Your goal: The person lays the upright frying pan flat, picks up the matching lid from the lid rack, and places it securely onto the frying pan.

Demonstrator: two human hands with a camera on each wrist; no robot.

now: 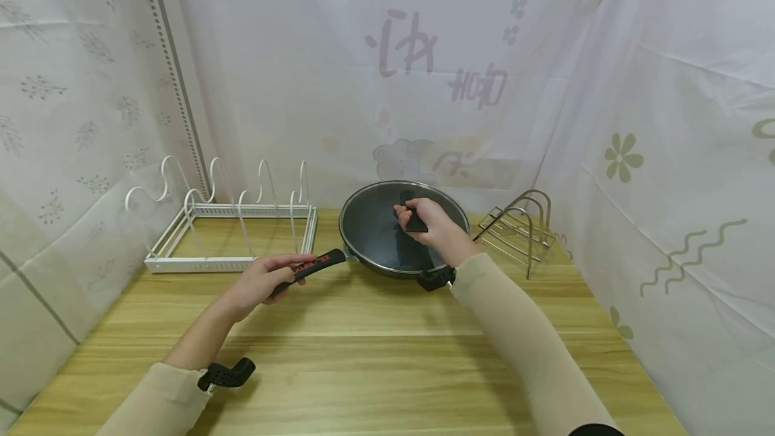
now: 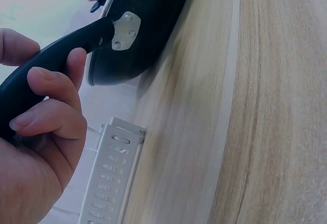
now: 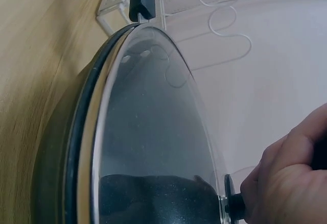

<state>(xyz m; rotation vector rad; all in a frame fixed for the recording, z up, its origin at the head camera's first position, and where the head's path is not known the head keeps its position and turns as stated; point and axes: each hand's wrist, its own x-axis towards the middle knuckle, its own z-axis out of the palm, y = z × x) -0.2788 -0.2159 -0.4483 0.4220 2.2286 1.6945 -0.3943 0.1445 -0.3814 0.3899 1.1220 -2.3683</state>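
A dark wok (image 1: 378,269) with a long black handle (image 1: 329,259) stands on the table, topped by a glass lid (image 1: 372,221) with a metal rim. My left hand (image 1: 263,284) grips the handle, which points left toward me; in the left wrist view its fingers (image 2: 56,89) curl round it. My right hand (image 1: 432,221) holds the lid's black knob (image 1: 416,223), partly covering it. Seen from the right wrist, a tan band lies between the lid's rim (image 3: 97,168) and the wok's dark rim (image 3: 76,147); whether the lid touches the wok I cannot tell.
To the left stands a white rack (image 1: 206,264) with several curved wire dividers. A smaller metal wire rack (image 1: 529,234) is on the right, close to the wok. Patterned curtains (image 1: 460,32) hang behind and on both sides of the wooden table (image 1: 339,369).
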